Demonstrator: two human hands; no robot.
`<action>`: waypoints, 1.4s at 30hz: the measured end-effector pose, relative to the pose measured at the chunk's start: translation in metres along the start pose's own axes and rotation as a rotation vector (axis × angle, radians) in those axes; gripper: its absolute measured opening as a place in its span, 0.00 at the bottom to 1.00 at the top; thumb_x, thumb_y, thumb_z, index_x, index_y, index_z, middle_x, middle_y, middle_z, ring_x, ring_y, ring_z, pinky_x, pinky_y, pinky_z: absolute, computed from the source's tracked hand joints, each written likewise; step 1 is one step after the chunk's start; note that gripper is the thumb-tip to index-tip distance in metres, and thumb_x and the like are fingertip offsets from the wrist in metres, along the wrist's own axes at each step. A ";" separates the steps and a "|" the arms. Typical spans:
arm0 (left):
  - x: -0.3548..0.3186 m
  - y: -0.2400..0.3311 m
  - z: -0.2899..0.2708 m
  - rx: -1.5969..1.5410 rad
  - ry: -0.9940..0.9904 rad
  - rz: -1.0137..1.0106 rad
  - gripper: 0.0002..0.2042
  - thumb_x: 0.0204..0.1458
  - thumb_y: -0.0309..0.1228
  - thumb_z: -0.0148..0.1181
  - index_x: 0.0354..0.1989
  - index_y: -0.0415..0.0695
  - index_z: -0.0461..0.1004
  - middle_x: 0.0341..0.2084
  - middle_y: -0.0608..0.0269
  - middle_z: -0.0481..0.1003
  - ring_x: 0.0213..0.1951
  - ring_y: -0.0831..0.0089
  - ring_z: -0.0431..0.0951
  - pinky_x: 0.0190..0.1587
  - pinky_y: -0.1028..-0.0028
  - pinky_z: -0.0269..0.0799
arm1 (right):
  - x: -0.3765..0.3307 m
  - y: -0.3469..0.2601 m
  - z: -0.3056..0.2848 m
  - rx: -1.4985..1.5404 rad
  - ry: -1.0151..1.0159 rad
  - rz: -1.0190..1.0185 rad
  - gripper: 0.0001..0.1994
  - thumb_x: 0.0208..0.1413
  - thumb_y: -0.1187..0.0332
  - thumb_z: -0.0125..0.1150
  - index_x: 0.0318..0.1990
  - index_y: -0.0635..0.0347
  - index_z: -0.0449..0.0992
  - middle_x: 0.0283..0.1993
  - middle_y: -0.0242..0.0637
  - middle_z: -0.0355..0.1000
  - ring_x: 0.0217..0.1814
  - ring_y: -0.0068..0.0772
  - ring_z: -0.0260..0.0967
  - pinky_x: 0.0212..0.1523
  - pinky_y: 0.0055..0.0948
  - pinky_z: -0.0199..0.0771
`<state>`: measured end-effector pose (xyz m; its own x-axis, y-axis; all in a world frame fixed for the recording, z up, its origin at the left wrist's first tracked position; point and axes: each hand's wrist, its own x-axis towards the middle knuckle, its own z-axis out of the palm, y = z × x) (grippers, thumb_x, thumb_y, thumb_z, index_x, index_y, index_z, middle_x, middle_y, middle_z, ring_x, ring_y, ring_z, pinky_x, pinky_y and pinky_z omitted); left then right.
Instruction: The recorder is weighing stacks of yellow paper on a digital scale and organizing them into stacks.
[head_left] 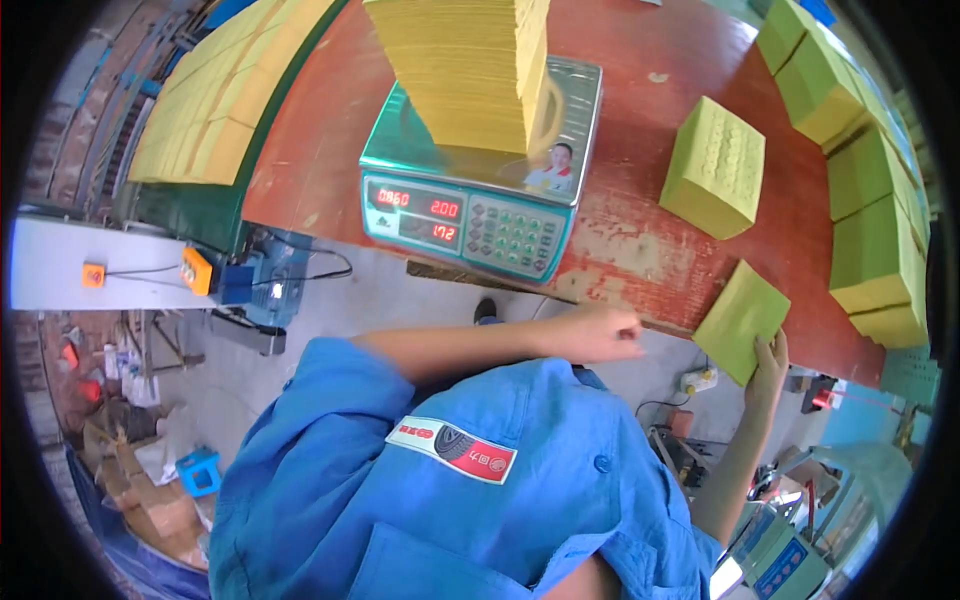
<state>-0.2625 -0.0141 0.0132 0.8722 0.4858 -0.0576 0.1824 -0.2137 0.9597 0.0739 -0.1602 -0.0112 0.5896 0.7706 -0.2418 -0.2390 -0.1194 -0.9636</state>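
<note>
My right hand (767, 371) grips the near edge of a thin yellow paper sheaf (742, 318), which leans over the front edge of the red table. My left hand (603, 333) is curled into a loose fist in front of my chest, just off the table edge, with nothing showing in it. Between that hand and the table's back stands a green digital scale (462, 222) with red lit figures. A tall stack of yellow paper (470, 80) rests on its metal plate. To the scale's right sits a yellow paper block (716, 168), its top face marked with rows of pressed patterns.
More yellow paper blocks line the right side of the red table (630, 250), and a long row of yellow paper stacks (225, 95) lies at the far left. Below left, a blue plastic stool (199, 471) stands by cardboard. A power strip (698, 380) lies under the table.
</note>
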 end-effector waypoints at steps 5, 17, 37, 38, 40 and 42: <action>-0.070 -0.033 -0.029 -0.145 0.116 -0.463 0.13 0.59 0.37 0.57 0.41 0.39 0.75 0.34 0.60 0.78 0.36 0.73 0.77 0.38 0.72 0.73 | 0.035 -0.007 -0.018 -0.205 -0.019 0.036 0.26 0.59 0.78 0.50 0.66 0.68 0.58 0.58 0.48 0.68 0.57 0.36 0.70 0.57 0.32 0.70; -0.132 -0.033 -0.019 -0.519 0.403 -0.741 0.12 0.61 0.37 0.53 0.41 0.41 0.74 0.37 0.63 0.76 0.39 0.77 0.76 0.41 0.76 0.74 | 0.071 -0.006 -0.004 -0.476 -0.020 -0.128 0.27 0.52 0.78 0.56 0.63 0.64 0.64 0.34 0.31 0.72 0.31 0.18 0.66 0.30 0.20 0.66; 0.121 0.072 -0.058 0.656 0.403 0.328 0.15 0.49 0.26 0.64 0.46 0.39 0.74 0.47 0.55 0.75 0.47 0.62 0.76 0.49 0.68 0.72 | 0.059 -0.016 0.006 -0.488 0.163 -0.185 0.27 0.54 0.71 0.60 0.63 0.64 0.64 0.35 0.38 0.74 0.35 0.22 0.69 0.38 0.24 0.70; 0.137 0.077 -0.060 0.808 0.381 0.463 0.17 0.47 0.26 0.65 0.47 0.39 0.74 0.50 0.54 0.74 0.51 0.58 0.74 0.53 0.65 0.71 | 0.058 -0.015 0.005 -0.411 0.189 -0.190 0.25 0.56 0.71 0.59 0.62 0.65 0.65 0.36 0.38 0.75 0.37 0.22 0.69 0.41 0.23 0.71; 0.160 0.080 -0.064 0.795 0.302 0.411 0.17 0.46 0.27 0.66 0.47 0.39 0.74 0.51 0.54 0.73 0.54 0.56 0.72 0.56 0.63 0.68 | 0.061 0.000 -0.001 -0.252 0.246 -0.252 0.22 0.59 0.72 0.56 0.61 0.66 0.66 0.38 0.37 0.74 0.40 0.22 0.69 0.43 0.22 0.69; 0.175 0.077 -0.068 0.789 0.227 0.348 0.18 0.46 0.27 0.66 0.47 0.39 0.74 0.52 0.53 0.73 0.56 0.54 0.70 0.59 0.62 0.65 | 0.061 0.009 -0.001 -0.092 0.295 -0.312 0.20 0.61 0.72 0.54 0.59 0.67 0.67 0.40 0.35 0.74 0.42 0.21 0.69 0.44 0.21 0.68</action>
<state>-0.1272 0.1122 0.0958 0.8408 0.4231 0.3377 0.2566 -0.8608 0.4395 0.1080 -0.1147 -0.0351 0.8210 0.5685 0.0533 0.0474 0.0251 -0.9986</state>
